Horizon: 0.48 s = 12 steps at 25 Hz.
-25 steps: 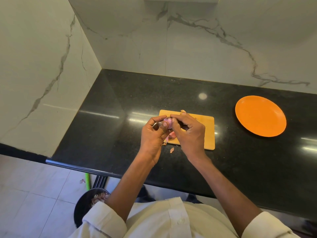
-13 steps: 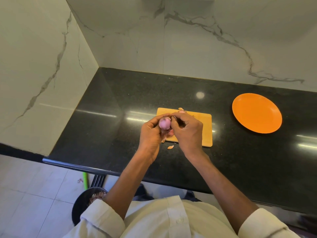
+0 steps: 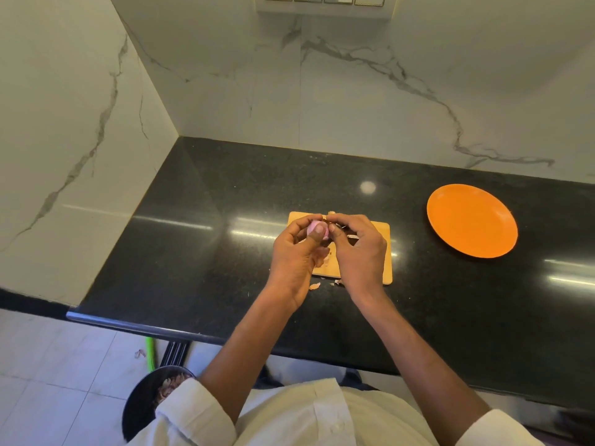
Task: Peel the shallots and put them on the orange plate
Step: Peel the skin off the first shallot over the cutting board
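1. Fingers of the left hand (image 3: 294, 252) curl round a shallot (image 3: 317, 229), with the thumb laid across its near face; pale pink flesh shows on either side of the thumb, so much of the skin looks to be off.
2. Right hand (image 3: 359, 249) meets it from the other side, thumb and forefinger pinched together at the shallot's right edge. It seems to be nipping a last strip of skin, though the pinch is too small and shaded to say for certain what lies in it.
3. Both hands hover just above the wooden cutting board (image 3: 384, 252), which lies on the black countertop (image 3: 199, 246). The shallot touches neither.
4. Loose peel scraps (image 3: 315, 286) sit on the counter just off the board's near edge, and a few more lie on the board beneath the hands.
5. Well apart to the right, the orange plate (image 3: 471, 220) rests on the same counter with no shallot on it.
6. Down on the floor by the person's left sleeve stands a dark bin (image 3: 141, 403) holding what looks like brownish peelings.
7. Judged from this, the task is at an early stage: one shallot is nearly peeled but not yet delivered. What remains is clearing the last skin and carrying it across to the plate. No other shallots can be seen waiting, so how many are left cannot be told.
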Available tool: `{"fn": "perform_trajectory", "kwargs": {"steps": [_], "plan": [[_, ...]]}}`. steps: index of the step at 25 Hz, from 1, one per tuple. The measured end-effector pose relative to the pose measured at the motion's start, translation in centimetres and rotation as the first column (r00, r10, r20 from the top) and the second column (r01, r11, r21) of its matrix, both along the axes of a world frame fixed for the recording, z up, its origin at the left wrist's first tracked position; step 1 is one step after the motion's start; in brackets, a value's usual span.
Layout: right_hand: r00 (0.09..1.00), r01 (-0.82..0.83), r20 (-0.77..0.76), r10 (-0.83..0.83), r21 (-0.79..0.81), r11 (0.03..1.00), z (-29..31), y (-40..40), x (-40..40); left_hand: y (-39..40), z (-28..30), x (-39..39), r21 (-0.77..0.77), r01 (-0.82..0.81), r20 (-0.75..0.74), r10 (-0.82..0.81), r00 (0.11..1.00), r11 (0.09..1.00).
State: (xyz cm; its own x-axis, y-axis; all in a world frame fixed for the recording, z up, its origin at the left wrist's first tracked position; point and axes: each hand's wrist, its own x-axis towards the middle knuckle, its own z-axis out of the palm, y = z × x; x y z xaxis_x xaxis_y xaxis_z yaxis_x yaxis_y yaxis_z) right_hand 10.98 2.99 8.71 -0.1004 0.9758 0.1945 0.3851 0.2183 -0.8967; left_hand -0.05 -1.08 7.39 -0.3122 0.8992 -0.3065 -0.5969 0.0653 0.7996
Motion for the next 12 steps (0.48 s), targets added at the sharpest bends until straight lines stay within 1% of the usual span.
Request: {"fn": "perform_trajectory", "kwargs": {"steps": [2, 4, 5, 9, 10, 12], "plan": [[1.000, -0.013, -0.014, 0.013, -0.003, 1.000, 0.5, -0.1, -0.2, 0.2, -0.3, -0.2, -0.011, -0.030, 0.034, 0.030, 0.999, 0.999], [1.000, 0.004, 0.007, -0.004, -0.022, 1.000, 0.8, 0.0, -0.4, 0.3, -0.1, -0.2, -0.040, -0.038, 0.064, 0.041, 0.997, 0.998], [1.000, 0.013, 0.022, -0.012, -0.022, 1.000, 0.8, 0.1, -0.5, 0.4, 0.1, -0.2, -0.049, -0.040, 0.054, 0.042, 0.998, 0.998], [0.996, 0.009, 0.091, -0.015, 0.066, 0.998, 0.4, 0.0, -0.3, 0.3, -0.3, -0.1, -0.066, -0.018, -0.039, 0.015, 0.999, 0.998], [0.996, 0.009, 0.083, -0.014, 0.053, 0.999, 0.3, 0.0, 0.0, 0.2, -0.6, -0.2, -0.076, -0.013, -0.044, 0.010, 0.999, 0.997], [1.000, -0.001, 0.022, 0.002, -0.042, 0.999, 0.0, 0.3, 0.2, 0.0, -1.0, -0.2, -0.101, -0.007, -0.040, 0.003, 0.999, 0.995]]}}
